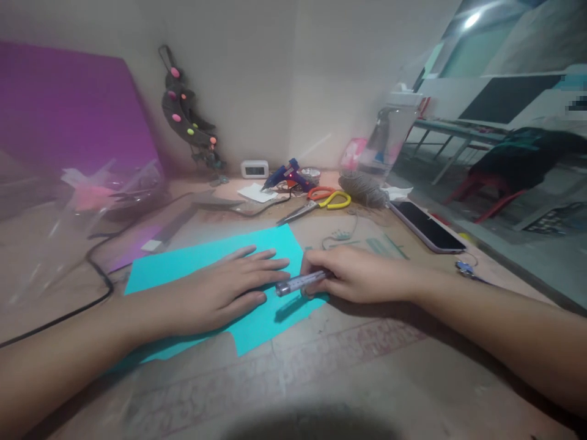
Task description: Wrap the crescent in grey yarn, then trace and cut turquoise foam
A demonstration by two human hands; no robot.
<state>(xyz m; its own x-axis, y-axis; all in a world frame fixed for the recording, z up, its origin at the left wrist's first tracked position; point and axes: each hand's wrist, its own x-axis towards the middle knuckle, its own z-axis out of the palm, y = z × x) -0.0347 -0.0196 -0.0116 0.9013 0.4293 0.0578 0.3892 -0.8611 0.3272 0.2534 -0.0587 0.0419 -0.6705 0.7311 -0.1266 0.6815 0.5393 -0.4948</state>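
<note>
Turquoise sheet (275,239), ctr-left on tabletop (348,379), is pressed flat by L hand (232,282), fingers spread, nothing gripped. Pen-like tool (298,284) is held in R hand (352,274), fingers closed. Near edge apparently notched; rest seems uncut, no marks discerned.

- Paper (259,321), eight o'clock: partly hidden under left hand (229,284).
- Pen (298,283), six o'clock: one end hidden in right hand (351,274).
- Purple sheet (68,110), ten o'clock: cut off.
- Clock (255,169), eleven o'clock: digits unreadable.

Scissors (316,205), blue glue gun (288,173), white clock (255,169), dark-screened phone (426,226)
</note>
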